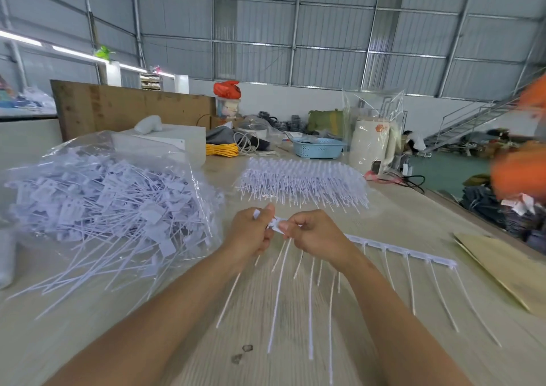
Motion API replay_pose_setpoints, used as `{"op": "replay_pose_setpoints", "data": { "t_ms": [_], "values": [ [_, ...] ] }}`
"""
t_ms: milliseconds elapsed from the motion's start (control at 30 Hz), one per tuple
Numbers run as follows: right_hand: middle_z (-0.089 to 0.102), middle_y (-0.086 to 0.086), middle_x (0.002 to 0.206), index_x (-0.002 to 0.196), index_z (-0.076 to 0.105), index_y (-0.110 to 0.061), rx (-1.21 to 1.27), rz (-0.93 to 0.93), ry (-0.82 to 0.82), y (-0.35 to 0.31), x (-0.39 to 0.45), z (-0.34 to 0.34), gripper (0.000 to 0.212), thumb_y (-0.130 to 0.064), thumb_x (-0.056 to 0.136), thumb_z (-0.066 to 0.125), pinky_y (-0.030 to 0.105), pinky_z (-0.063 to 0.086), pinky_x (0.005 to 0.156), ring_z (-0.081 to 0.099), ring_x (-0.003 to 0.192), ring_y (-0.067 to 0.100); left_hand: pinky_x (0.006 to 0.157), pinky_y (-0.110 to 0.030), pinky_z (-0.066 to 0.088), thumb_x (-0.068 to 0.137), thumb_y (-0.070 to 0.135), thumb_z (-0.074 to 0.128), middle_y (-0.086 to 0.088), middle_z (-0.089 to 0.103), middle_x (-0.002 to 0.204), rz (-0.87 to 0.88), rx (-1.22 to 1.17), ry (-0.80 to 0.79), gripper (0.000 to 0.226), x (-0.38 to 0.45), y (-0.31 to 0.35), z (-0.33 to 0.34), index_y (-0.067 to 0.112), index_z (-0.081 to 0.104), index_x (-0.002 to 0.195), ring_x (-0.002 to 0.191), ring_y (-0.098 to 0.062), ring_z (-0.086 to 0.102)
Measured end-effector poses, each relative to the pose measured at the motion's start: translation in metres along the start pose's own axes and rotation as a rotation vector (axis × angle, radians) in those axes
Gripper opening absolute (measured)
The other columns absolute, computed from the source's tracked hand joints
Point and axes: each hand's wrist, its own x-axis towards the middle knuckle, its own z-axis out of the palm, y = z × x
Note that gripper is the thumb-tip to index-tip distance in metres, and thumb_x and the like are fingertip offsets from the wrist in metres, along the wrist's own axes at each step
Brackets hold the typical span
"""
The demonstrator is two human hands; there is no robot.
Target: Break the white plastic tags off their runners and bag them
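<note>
Both hands pinch the runner (399, 251) at its left end: left hand (251, 232) on a tag (273, 224), right hand (313, 235) just beside; the runner runs rightward along the table (88, 326).

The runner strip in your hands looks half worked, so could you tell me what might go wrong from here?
1. The left hand and right hand twist the runner strip in mid-air; loosened tags could drop on the table, outside the bag.
2. The long tails hanging below may tangle.
</note>
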Motion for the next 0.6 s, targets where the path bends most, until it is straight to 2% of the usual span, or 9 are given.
{"op": "replay_pose_setpoints", "data": {
  "t_ms": [67, 233, 333, 433, 533, 600],
  "values": [
    [0.037, -0.01, 0.034, 0.072, 0.064, 0.006, 0.012, -0.001, -0.019, -0.003, 0.0, -0.005, 0.034, -0.021, 0.091, 0.06, 0.011, 0.026, 0.04, 0.03, 0.033, 0.004, 0.033, -0.012, 0.019, 0.098, 0.033, 0.05, 0.011, 0.039, 0.038, -0.002, 0.05, -0.024, 0.039, 0.001, 0.004, -0.002, 0.018, 0.043, 0.063, 0.029, -0.003, 0.029],
    [0.037, -0.01, 0.037, 0.063, 0.057, -0.005, 0.055, 0.025, -0.154, -0.008, -0.007, -0.019, 0.032, -0.019, 0.091, 0.06, 0.016, 0.026, 0.04, 0.029, 0.036, 0.006, 0.033, -0.011, 0.021, 0.097, 0.034, 0.051, 0.009, 0.042, 0.04, -0.055, 0.135, -0.114, 0.028, 0.0, 0.007, -0.002, 0.013, 0.051, 0.078, 0.03, -0.005, 0.03],
    [0.037, -0.01, 0.037, 0.061, 0.057, -0.01, 0.112, 0.038, -0.197, -0.008, -0.009, -0.027, 0.032, -0.017, 0.091, 0.06, 0.017, 0.025, 0.04, 0.028, 0.036, 0.006, 0.032, -0.011, 0.019, 0.096, 0.035, 0.052, 0.008, 0.041, 0.041, -0.077, 0.11, -0.174, 0.025, -0.001, 0.01, -0.002, 0.012, 0.051, 0.085, 0.03, -0.005, 0.029],
    [0.038, -0.01, 0.038, 0.055, 0.058, -0.017, 0.167, 0.037, -0.233, -0.008, -0.008, -0.028, 0.035, -0.016, 0.091, 0.061, 0.017, 0.026, 0.04, 0.029, 0.036, 0.005, 0.032, -0.01, 0.018, 0.096, 0.035, 0.053, 0.009, 0.04, 0.041, -0.086, 0.095, -0.215, 0.026, -0.001, 0.012, 0.0, 0.015, 0.049, 0.08, 0.03, -0.004, 0.027],
    [0.035, -0.01, 0.04, 0.046, 0.054, -0.019, 0.052, 0.048, -0.213, 0.0, -0.011, -0.044, 0.043, -0.016, 0.089, 0.063, 0.017, 0.024, 0.041, 0.028, 0.037, 0.006, 0.029, -0.009, 0.019, 0.095, 0.031, 0.053, 0.01, 0.038, 0.041, -0.135, 0.005, -0.154, 0.026, 0.006, 0.017, -0.02, 0.017, 0.049, 0.074, 0.029, -0.003, 0.027],
    [0.033, -0.009, 0.04, 0.049, 0.058, -0.016, 0.059, 0.086, -0.089, 0.009, -0.014, -0.064, 0.039, -0.017, 0.087, 0.065, 0.017, 0.024, 0.04, 0.027, 0.037, 0.008, 0.027, -0.01, 0.018, 0.097, 0.031, 0.05, 0.009, 0.035, 0.041, -0.151, -0.149, -0.059, 0.027, 0.016, 0.017, -0.044, 0.017, 0.047, 0.074, 0.029, -0.003, 0.025]
  ]
}}
